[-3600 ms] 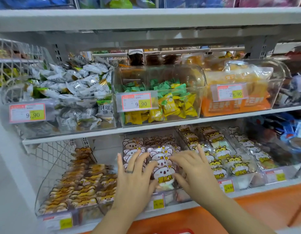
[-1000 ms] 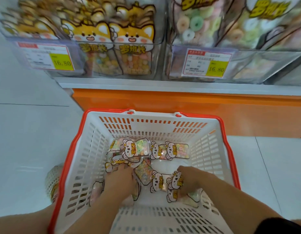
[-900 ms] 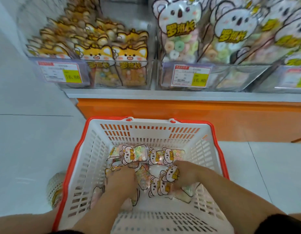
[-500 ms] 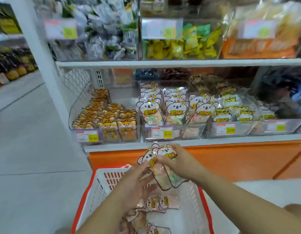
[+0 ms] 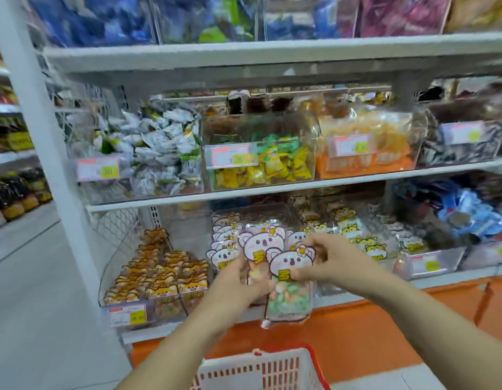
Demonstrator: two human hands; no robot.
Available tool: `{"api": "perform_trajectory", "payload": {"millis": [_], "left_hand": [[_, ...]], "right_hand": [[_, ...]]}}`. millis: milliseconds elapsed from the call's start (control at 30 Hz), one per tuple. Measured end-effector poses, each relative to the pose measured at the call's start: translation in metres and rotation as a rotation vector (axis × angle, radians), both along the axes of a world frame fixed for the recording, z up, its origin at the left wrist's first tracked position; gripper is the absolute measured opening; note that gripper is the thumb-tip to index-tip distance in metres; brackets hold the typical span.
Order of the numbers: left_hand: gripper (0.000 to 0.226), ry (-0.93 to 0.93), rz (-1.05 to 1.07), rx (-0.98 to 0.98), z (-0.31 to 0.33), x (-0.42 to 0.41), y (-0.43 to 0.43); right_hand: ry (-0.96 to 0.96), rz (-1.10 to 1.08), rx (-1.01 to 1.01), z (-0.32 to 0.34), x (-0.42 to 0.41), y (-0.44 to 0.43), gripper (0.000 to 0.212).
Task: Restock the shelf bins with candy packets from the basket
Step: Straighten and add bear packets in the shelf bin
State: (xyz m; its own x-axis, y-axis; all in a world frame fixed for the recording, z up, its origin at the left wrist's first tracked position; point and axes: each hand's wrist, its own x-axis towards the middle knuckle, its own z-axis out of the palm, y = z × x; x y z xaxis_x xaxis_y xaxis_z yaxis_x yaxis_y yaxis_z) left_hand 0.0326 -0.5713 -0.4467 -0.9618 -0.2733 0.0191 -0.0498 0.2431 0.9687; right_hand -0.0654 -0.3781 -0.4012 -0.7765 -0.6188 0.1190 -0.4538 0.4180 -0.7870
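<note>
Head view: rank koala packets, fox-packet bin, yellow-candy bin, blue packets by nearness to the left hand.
1. Koala packets, in the left hand.
2. Fox-packet bin, lower left.
3. Yellow-candy bin, shelf above.
4. Blue packets, far right.

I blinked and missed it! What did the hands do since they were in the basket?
Both hands rose out of the basket, carrying koala packets up in front of the koala bin. The left hand and right hand grip them together. The basket stayed on the floor; shelf bins look unchanged.
</note>
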Motion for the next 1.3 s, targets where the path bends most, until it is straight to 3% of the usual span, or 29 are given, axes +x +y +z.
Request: {"api": "perform_trajectory", "payload": {"millis": [67,167,267,367,433,567,667,900,1133,1300], "left_hand": [[0.044,0.047,0.013,-0.110,0.008,-0.008,0.004],[0.034,0.120,0.033,-0.122,0.015,-0.021,0.008],[0.014,0.197,0.129,-0.100,0.022,-0.037,0.000],[0.016,0.261,0.213,-0.117,0.027,-0.047,-0.019],[0.017,0.259,0.226,-0.177,0.028,-0.049,-0.028],[0.019,0.199,0.242,-0.258,0.024,-0.055,-0.039],[0.018,0.174,0.234,-0.280,0.022,-0.060,-0.043],[0.020,0.156,0.190,-0.259,0.024,-0.072,-0.055],[0.023,0.171,0.159,-0.201,0.022,-0.085,-0.054],[0.021,0.161,0.167,-0.187,0.023,-0.085,-0.052]], "right_hand": [[0.118,0.000,0.077,0.007,-0.008,0.002,0.032],[0.246,0.005,0.100,0.019,-0.018,0.005,0.024],[0.261,-0.114,-0.106,0.028,-0.041,0.015,0.022],[0.261,-0.294,-0.353,0.029,-0.071,0.024,0.022],[0.279,-0.340,-0.379,0.024,-0.091,0.021,0.022],[0.302,-0.295,-0.300,0.007,-0.122,-0.003,0.017],[0.361,-0.232,-0.150,-0.002,-0.142,-0.021,0.015],[0.305,-0.071,0.228,-0.006,-0.176,-0.040,0.024],[0.267,-0.021,0.308,-0.012,-0.186,-0.049,0.034],[0.309,-0.066,0.181,-0.014,-0.180,-0.051,0.024]]}}
